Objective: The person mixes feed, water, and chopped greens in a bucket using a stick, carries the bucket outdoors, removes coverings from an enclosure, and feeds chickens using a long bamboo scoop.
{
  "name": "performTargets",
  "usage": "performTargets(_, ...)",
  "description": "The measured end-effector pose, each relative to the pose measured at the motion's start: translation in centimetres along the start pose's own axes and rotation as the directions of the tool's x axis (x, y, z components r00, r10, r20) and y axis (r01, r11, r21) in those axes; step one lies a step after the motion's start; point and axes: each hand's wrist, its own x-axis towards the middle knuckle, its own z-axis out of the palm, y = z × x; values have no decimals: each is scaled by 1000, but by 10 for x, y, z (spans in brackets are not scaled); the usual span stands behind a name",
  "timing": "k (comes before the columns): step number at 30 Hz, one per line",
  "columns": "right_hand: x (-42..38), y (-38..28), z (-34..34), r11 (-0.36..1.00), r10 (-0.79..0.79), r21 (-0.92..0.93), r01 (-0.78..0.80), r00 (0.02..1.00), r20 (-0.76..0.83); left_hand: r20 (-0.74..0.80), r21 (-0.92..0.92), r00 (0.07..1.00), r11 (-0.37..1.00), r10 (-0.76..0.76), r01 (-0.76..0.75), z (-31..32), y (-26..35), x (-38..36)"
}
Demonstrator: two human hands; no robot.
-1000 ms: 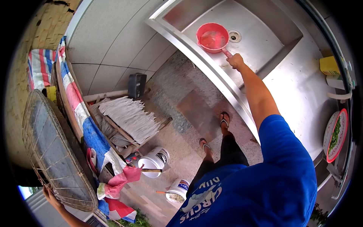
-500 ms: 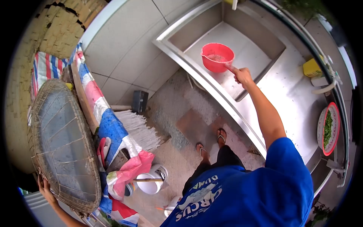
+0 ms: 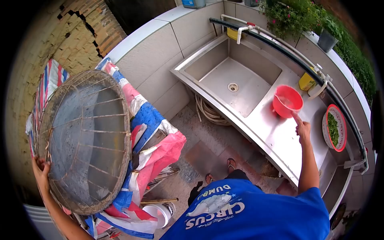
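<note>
My right hand [image 3: 303, 130] is closed around the handle of a red plastic water dipper [image 3: 294, 103], which is over the flat metal drainboard beside the sink basin. At the far left, my left hand [image 3: 41, 171] grips the rim of a large round basket [image 3: 106, 140]. Its rough rim is grey-brown, thin strips cross it, and a grey sheet shows behind them. The basket leans tilted against a striped red, white and blue tarp [image 3: 150, 118]. To the right of the dipper, a red-rimmed bowl [image 3: 327, 140] holds chopped greens [image 3: 333, 128].
A stainless steel sink [image 3: 216, 76] with a drain runs along the tiled wall. White pipes with a tap [image 3: 239, 36] edge its back, near a yellow container [image 3: 307, 81]. On the floor are a coiled hose [image 3: 212, 116] and a white bucket [image 3: 158, 214]. Potted plants [image 3: 286, 20] line the wall top.
The dipper in my right hand has moved right, from over the basin to over the drainboard. My left hand and the basket have come up and further into view. The camera view has shifted.
</note>
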Motion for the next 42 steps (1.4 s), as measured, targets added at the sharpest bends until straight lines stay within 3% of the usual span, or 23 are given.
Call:
performTargets(3, -1, 28, -13, 997, 66, 40, -64, 997, -40, 2, 103, 1000, 994, 23, -23, 1, 10, 0)
performTargets(4, 0, 36, -15, 995, 81, 64, -78, 996, -44, -13, 20, 999, 999, 50, -49, 5, 5, 3)
performTargets(7, -6, 44, -15, 986, 49, -149, -78, 980, -192, -77, -7, 987, 990, 140, -141, 20, 45, -8)
performTargets(9, 18, 81, -2, 842, -257, -539, 36, 904, -342, -29, -16, 993, 994, 112, -112, 17, 40, -3)
performTargets(11, -22, 40, 17, 737, -405, -676, 12, 809, -427, -56, -78, 992, 990, 109, -113, 19, 35, 1)
performTargets(13, -23, 30, 39, 762, -577, -488, 427, 789, -211, -73, -71, 990, 990, 118, -124, 24, 60, -10)
performTargets(14, -63, -16, 53, 787, -505, -391, 477, 862, 35, -80, -61, 992, 992, 102, -107, 23, 62, -11)
performTargets(15, -112, -56, 77, 905, -414, -21, 426, 889, 199, -76, -53, 993, 994, 94, -98, 23, 62, -10)
performTargets(16, -150, -86, 98, 909, -413, 213, 358, 844, 342, -71, -50, 993, 994, 93, -96, 23, 62, -8)
performTargets(19, -270, -181, 142, 839, -544, 438, 322, 500, 673, -31, -32, 996, 996, 79, -80, 18, 61, -4)
performTargets(21, -326, -231, 162, 849, -523, 457, 267, 291, 801, -36, -34, 997, 997, 74, -76, 19, 68, -5)
performTargets(22, -343, -247, 177, 816, -570, 526, 241, 179, 802, -39, -41, 997, 997, 65, -66, 19, 72, -6)
performTargets(23, -364, -266, 185, 796, -602, 579, 177, 128, 788, -41, -49, 998, 997, 55, -57, 20, 75, -7)
performTargets(25, -371, -283, 223, 790, -588, 492, 366, 227, 776, -51, -54, 996, 996, 69, -72, 22, 81, -12)
performTargets(27, -369, -293, 234, 577, -729, 435, 691, 196, 656, -59, -48, 995, 995, 80, -83, 22, 87, -13)
performTargets(30, -361, -324, 231, 444, -648, 222, 868, 140, 748, -57, -63, 996, 995, 69, -73, 22, 85, -12)
performTargets(31, -357, -333, 237, 461, -659, 215, 861, 170, 733, -68, -70, 995, 995, 71, -76, 22, 86, -12)
performTargets(33, -352, -328, 266, 528, -634, 388, 755, 47, 772, -67, -40, 995, 996, 75, -77, 19, 78, -10)
performTargets(36, -362, -339, 270, 763, -579, 546, 347, -10, 815, -88, -16, 993, 997, 79, -81, 24, 93, -11)
performTargets(39, -363, -341, 272, 862, -487, 483, 154, -14, 874, -117, 56, 991, 997, 58, -52, 24, 126, -17)
performTargets(40, -353, -341, 288, 901, -418, 415, -128, 3, 908, -124, 82, 991, 996, 55, -45, 24, 139, -18)
performTargets(42, -335, -339, 303, 926, -345, 331, -184, -48, 937, -129, 128, 990, 991, 49, -33, 22, 159, -14)
